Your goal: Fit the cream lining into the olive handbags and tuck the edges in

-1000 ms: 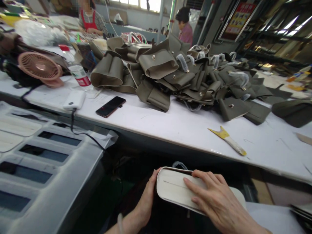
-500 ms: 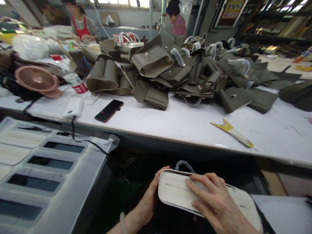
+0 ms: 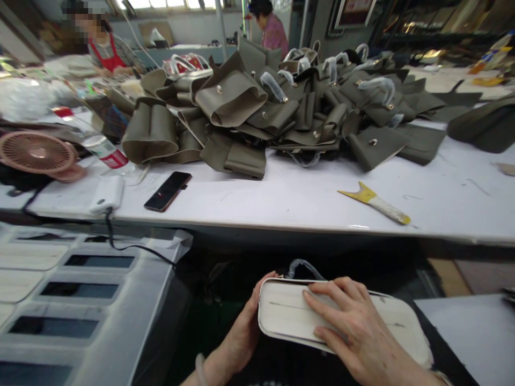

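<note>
- Pale panel (image 3: 287, 311), lower centre: smooth, matt!
- Handle wrap (image 3: 302, 263) just above: crinkly clear plastic.
- Grey-brown pieces (image 3: 231, 99), upper centre: leather-like, faintly sheened.
- Phone (image 3: 168, 191), left of centre: glossy!
- Fan (image 3: 38, 153), far left: pink plastic.
- Slotted cover (image 3: 131, 305), lower left: cloudy, plastic-looking.
- Tabletop (image 3: 281, 206), mid-frame: smooth white.

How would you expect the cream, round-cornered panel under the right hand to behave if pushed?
The cream panel is probably fairly stiff, since it shows no obvious dent under the right hand. Its flat, oblong face should make it unlikely to roll. Its smooth-looking surface might be slightly slippery.
</note>
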The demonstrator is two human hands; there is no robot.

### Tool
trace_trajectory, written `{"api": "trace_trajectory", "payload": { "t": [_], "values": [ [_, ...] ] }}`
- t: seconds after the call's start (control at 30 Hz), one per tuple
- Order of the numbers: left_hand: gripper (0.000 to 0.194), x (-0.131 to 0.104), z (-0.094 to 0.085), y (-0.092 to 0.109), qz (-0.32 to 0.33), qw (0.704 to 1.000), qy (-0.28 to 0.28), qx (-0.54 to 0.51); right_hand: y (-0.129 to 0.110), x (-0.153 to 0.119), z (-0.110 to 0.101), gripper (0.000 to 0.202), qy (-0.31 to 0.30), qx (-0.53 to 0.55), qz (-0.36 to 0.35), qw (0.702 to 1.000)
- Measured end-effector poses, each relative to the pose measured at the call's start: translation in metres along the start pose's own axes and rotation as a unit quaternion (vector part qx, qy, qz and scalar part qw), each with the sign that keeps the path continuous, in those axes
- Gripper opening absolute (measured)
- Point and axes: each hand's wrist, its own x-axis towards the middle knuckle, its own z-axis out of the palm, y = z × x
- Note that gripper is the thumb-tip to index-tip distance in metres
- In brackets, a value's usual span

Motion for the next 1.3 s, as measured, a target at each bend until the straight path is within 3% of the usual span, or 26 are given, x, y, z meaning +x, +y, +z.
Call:
{"api": "trace_trajectory", "payload": {
  "t": [0.27,0.87,1.1,1.3],
  "values": [
    [0.052,0.0,0.0,0.006,0.0,0.999,-0.013,0.041,-0.002,-0.002,0.0,0.045,0.009,0.006,0.003,1.0],
    [0.045,-0.002,0.005,0.02,0.017,0.984,0.032,0.177,0.003,-0.001,0.005,0.041,0.069,-0.002,-0.033,0.997],
    [0.044,0.005,0.003,0.025,0.022,0.967,0.014,0.253,-0.001,-0.001,0.002,0.042,0.032,0.031,0.001,0.999],
    [0.052,0.008,0.004,0.037,-0.006,0.947,-0.043,0.317,-0.017,0.001,-0.009,0.042,0.013,0.096,0.084,0.992]
  ]
}}
